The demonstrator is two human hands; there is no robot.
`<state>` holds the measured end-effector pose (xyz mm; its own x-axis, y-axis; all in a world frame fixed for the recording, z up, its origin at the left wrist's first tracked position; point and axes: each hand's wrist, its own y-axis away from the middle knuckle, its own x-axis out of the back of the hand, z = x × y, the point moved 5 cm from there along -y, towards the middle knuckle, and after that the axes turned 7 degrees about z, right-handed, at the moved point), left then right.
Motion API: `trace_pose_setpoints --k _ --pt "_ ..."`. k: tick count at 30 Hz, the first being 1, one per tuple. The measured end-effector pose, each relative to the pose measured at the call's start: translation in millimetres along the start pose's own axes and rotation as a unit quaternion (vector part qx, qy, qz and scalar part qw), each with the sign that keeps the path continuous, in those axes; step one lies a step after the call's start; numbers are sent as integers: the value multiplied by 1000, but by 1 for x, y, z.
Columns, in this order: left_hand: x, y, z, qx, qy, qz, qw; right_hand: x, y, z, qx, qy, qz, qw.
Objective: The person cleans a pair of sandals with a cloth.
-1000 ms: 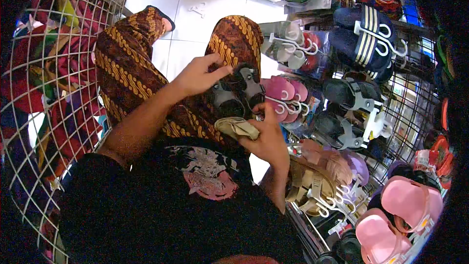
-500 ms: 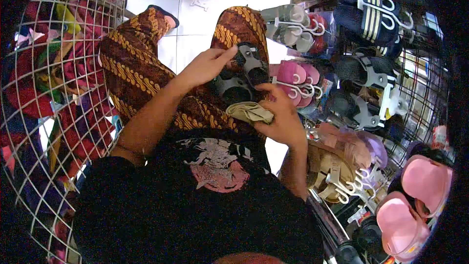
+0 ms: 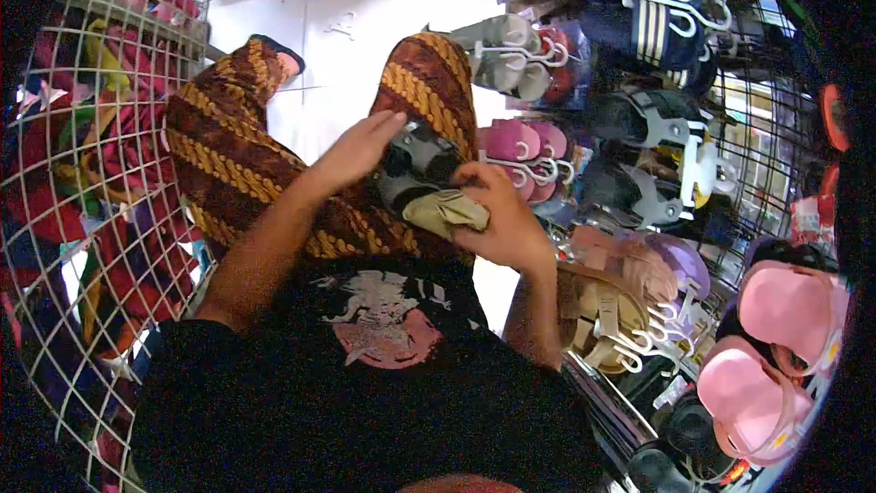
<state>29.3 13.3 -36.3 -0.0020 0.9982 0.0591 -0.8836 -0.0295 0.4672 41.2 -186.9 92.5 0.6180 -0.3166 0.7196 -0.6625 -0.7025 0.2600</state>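
Observation:
A pair of black and grey sandals point(image 3: 422, 152) lies over my lap, partly covered by my hands and a cloth. My left hand point(image 3: 363, 148) is closed at the far left edge of the sandals, its fingertips on the upper end. A folded beige cloth point(image 3: 447, 211) is gripped in my right hand point(image 3: 504, 224), against the near side of the sandals. The fingers of my right hand curl over the sandals' right side, and some are hidden behind the cloth.
Hanging sandals crowd the right: navy striped ones point(image 3: 650, 9), black and grey ones point(image 3: 639, 192), purple-pink ones point(image 3: 525, 141) and pink clogs point(image 3: 748, 393). A black wire rack point(image 3: 766, 128) stands behind them. On the left is a white wire mesh point(image 3: 100, 210) with colourful items behind.
Both hands and the sandals have come slightly nearer and left in view. The sandals are tilted differently, and the cloth now covers more of their near end. The whole view has shifted a little.

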Motion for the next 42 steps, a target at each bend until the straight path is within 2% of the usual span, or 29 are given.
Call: trace_pose_setpoints --k 2,3,4,5,6,7,8,10,12,14,18,20,22,25,28,31,34,35,38,39,42 --pt "1 12 2 -50 -47 42 997 12 4 -2 -38 -68 25 997" --pt "0 8 -14 -67 -53 27 996 17 7 -3 -44 -44 38 997" --pt "2 14 -3 -42 -36 40 998 18 11 -1 -48 -22 50 997" --pt "1 4 -24 -21 -12 58 998 17 19 1 -44 -11 100 994" --pt "3 -4 -43 -2 9 79 997 19 19 -3 -51 -16 102 993" --pt "6 11 -8 -15 50 49 997 22 21 -10 -94 -3 80 992" --pt "5 17 2 17 99 71 992 26 24 -18 -134 13 60 989" --pt "2 23 8 76 201 113 970 26 26 -38 -111 78 49 990" --pt "0 20 -1 39 156 115 980 19 26 -52 -73 168 64 981" --pt "-5 25 7 59 156 123 978 2 25 -61 -21 276 105 955" --pt "-6 23 0 26 113 124 986 -43 24 -34 -35 398 159 903" --pt "-5 27 6 -11 41 117 992 -54 26 -22 -56 355 114 926" --pt "-4 28 6 -17 67 121 990 -37 22 -26 -63 301 39 951" --pt "-3 30 6 -22 81 126 988 -11 15 -37 -78 197 -2 977" --pt "-1 27 1 -14 53 129 990 -20 13 -29 -64 177 17 982" --pt "-5 26 -2 -35 46 155 986 -3 9 -30 -90 126 -35 987" --pt "-5 19 -8 -45 61 155 985 -3 6 -42 -75 175 34 981" --pt "-4 16 -12 -42 64 145 986 -16 6 -31 -67 149 55 985" --pt "-4 10 -25 -43 69 147 986 -3 14 -31 -85 80 -103 988" --pt "-2 11 -22 -41 61 154 985 9 13 -40 -110 75 -127 983" --pt "1 16 -11 -30 53 158 986 30 16 -44 -97 -35 -141 985"
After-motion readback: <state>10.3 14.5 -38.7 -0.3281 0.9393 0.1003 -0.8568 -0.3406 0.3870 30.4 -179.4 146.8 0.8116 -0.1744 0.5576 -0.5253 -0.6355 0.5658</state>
